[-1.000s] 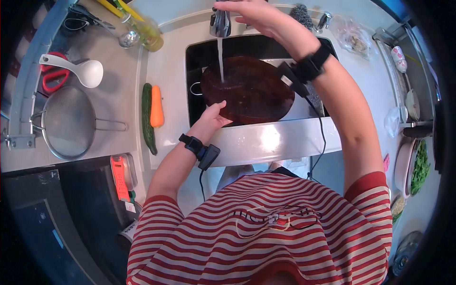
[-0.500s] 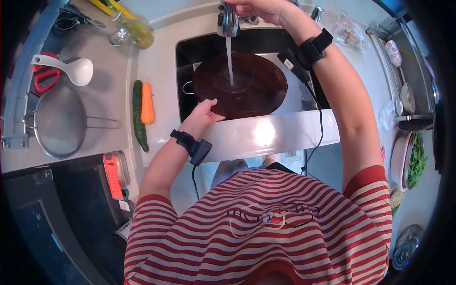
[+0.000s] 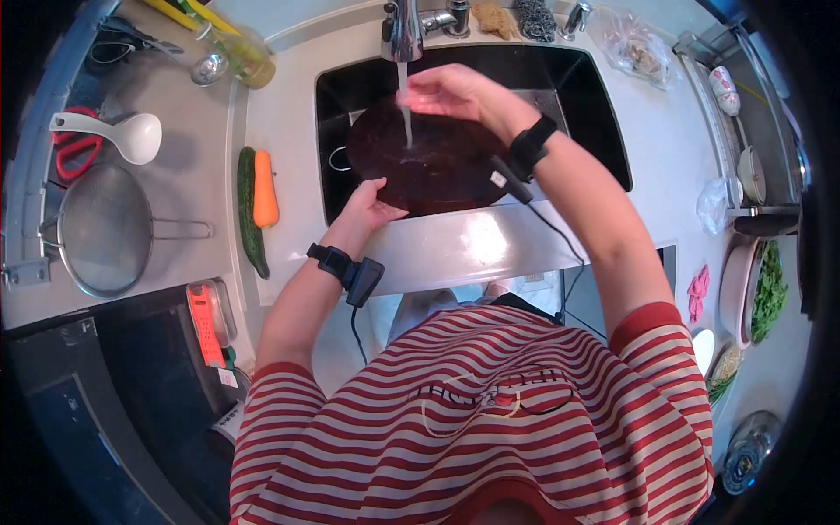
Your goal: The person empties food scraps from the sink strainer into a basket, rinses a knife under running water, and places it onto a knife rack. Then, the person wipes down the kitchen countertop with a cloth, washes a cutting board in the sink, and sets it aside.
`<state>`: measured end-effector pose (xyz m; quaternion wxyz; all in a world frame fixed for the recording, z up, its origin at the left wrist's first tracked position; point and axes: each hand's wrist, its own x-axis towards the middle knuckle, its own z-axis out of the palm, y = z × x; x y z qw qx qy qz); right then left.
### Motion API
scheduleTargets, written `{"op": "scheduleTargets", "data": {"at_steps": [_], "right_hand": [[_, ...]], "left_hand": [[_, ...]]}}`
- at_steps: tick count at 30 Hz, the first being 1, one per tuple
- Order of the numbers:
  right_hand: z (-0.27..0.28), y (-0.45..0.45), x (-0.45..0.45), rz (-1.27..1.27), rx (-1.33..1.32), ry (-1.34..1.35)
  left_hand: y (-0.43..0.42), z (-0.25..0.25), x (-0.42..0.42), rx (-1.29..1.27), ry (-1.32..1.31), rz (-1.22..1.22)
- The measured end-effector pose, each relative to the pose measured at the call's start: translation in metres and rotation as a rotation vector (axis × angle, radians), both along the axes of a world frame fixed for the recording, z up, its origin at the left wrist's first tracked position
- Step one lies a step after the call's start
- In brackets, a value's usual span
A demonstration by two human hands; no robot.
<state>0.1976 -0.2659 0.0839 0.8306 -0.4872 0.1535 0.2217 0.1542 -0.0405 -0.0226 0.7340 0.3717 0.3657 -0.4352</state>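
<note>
Left hand: I am seeing the left hand gripping the near left edge of the dark round board, its thumb lying on the upper face; the other fingers are mostly hiding from me.
Right hand: the right hand is hovering above the far part of the board, fingers loosely curving and holding nothing that I can see; the fingertips are meeting the water stream.
Wrists: both are wearing dark straps with a small box and a cable.
Dark round board: it is lying inside the opening of the sink, near the front rim, and water is falling onto its face; I cannot tell if it is tilting.
Faucet: the faucet is standing behind the sink and is running.
Behind the sink: a tan sponge and a grey scrubber are sitting side by side; a clear plastic bag is lying farther right.
Left of the sink: a cucumber and a carrot are lying side by side.
Left table: on the table a strainer, a white ladle and red-handled scissors are resting close together.
Far right: green leaves are filling a pale bowl.
</note>
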Motion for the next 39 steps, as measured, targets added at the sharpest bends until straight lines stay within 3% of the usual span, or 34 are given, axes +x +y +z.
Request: {"op": "scheduleTargets", "data": {"at_steps": [4,6,7,8,9,12,14,16,18,20,21,22,24,26,32,34,36,37,39], "right_hand": [[-0.011,0.021,-0.008,-0.066,0.16,0.055],[-0.019,0.028,-0.02,0.196,-0.109,-0.041],[-0.025,0.036,-0.031,0.326,-0.377,-0.09],[-0.043,0.036,-0.036,0.752,-0.866,-0.67],[-0.059,0.05,-0.054,0.641,-0.937,-0.66],[-0.084,0.038,-0.087,0.856,-1.027,-0.642],[-0.125,-0.014,-0.068,0.905,-1.277,-0.432],[-0.111,-0.062,-0.094,0.607,-1.569,0.021],[-0.124,-0.117,-0.081,0.754,-1.4,0.05],[-0.114,-0.113,-0.065,0.669,-1.409,-0.083],[-0.098,-0.103,-0.057,0.573,-1.415,-0.221],[-0.036,-0.064,-0.063,0.454,-1.294,-0.397],[-0.024,-0.027,-0.041,0.309,-0.827,-0.165],[-0.011,0.008,-0.029,0.114,-0.483,-0.102],[-0.018,0.034,-0.009,-0.017,-0.063,0.069],[-0.014,0.043,-0.022,0.293,-0.26,0.003],[-0.027,0.061,-0.035,0.783,-0.787,-0.397],[-0.032,0.071,-0.052,0.741,-1.176,-0.755],[-0.047,0.084,-0.071,0.831,-1.479,-0.806]], "left_hand": [[0.002,0.004,-0.002,-0.033,-0.011,0.007],[0.004,0.003,-0.004,-0.025,-0.032,-0.002],[0.005,0.001,-0.003,-0.042,-0.033,-0.003],[0.005,0.0,-0.002,-0.062,-0.036,-0.003],[0.005,0.0,-0.003,-0.071,-0.036,-0.002],[0.006,0.007,-0.006,-0.174,-0.067,0.046],[0.004,0.013,-0.006,-0.112,0.005,0.066],[0.005,0.012,-0.005,-0.106,-0.006,0.046],[0.005,0.009,-0.004,-0.096,-0.006,0.042],[0.005,0.005,-0.002,-0.096,-0.009,0.018],[0.003,0.006,-0.003,-0.094,-0.004,0.022],[0.001,0.011,-0.004,-0.078,0.004,0.011],[0.001,0.014,-0.003,-0.055,0.007,-0.002],[0.005,0.007,-0.001,-0.091,-0.003,-0.016],[0.008,0.007,-0.006,-0.128,-0.067,-0.001],[0.009,0.008,-0.006,-0.154,-0.052,0.007],[0.01,0.007,-0.004,-0.178,-0.042,0.006],[0.009,0.006,-0.004,-0.147,-0.054,0.006],[0.011,-0.002,-0.006,-0.115,-0.063,0.005]]}}
